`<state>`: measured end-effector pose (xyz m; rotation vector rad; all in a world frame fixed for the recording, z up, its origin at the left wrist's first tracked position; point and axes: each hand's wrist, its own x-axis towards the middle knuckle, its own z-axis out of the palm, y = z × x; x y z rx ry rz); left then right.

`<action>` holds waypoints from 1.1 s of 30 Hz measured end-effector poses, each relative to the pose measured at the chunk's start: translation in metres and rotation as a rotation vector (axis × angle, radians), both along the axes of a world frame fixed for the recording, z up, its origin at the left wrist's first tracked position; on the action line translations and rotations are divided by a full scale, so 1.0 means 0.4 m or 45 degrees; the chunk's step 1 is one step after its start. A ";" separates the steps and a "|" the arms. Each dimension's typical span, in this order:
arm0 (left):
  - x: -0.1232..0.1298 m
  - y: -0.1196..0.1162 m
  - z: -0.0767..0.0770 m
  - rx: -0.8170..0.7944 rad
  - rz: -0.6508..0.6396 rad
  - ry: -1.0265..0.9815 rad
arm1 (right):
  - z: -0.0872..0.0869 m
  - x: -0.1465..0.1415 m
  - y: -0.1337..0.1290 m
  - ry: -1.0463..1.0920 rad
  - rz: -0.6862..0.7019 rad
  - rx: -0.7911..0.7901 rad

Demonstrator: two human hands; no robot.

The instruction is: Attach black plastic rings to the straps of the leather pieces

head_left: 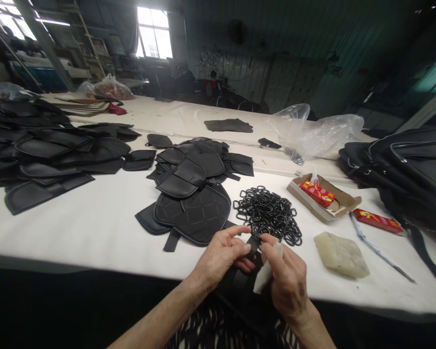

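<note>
At the table's front edge, my left hand (223, 252) is closed on a black strap (253, 246), pinching it between thumb and fingers. The strap belongs to a dark piece that hangs low between my hands, mostly in shadow. My right hand (287, 276) has its fingertips at the strap's upper end, possibly with a ring there. In that same hand lies a white-handled tool (264, 277); its thin dark tip seems to point up, but its kind is unclear. Just beyond my fingers is a heap of black metal rings (267, 211). Left of it lie stacked black padded pieces (192, 213).
More black pieces (58, 150) cover the table's left. On the right are a cardboard tray (308, 206) with a red box (318, 193), another red box (378, 220), a yellowish block (341, 255), a thin blue-grey tool (376, 249) and a black bag (407, 160). Clear plastic (319, 133) lies behind.
</note>
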<state>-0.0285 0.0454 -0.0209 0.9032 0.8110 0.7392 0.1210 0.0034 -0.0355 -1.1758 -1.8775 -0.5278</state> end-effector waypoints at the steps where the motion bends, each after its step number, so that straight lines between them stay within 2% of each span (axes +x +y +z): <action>1: 0.001 -0.002 -0.001 0.008 0.017 -0.001 | 0.002 -0.003 -0.001 0.004 -0.010 0.010; 6: 0.016 -0.011 -0.004 0.051 0.081 0.054 | 0.004 -0.022 -0.003 0.145 -0.025 -0.027; 11: 0.022 -0.017 -0.002 0.058 0.177 0.061 | -0.042 -0.041 -0.008 0.433 -0.025 -0.194; 14: 0.018 -0.020 -0.002 0.062 0.225 0.030 | -0.056 -0.049 -0.013 0.481 0.002 -0.206; 20: 0.016 -0.022 -0.008 -0.004 0.243 -0.070 | -0.047 -0.053 -0.023 0.533 0.128 -0.205; 26: 0.016 -0.027 -0.003 0.082 0.259 -0.034 | -0.056 -0.052 -0.013 0.779 0.072 -0.395; 33: 0.009 -0.025 -0.009 0.077 0.215 -0.026 | -0.069 -0.061 -0.008 0.916 0.154 -0.423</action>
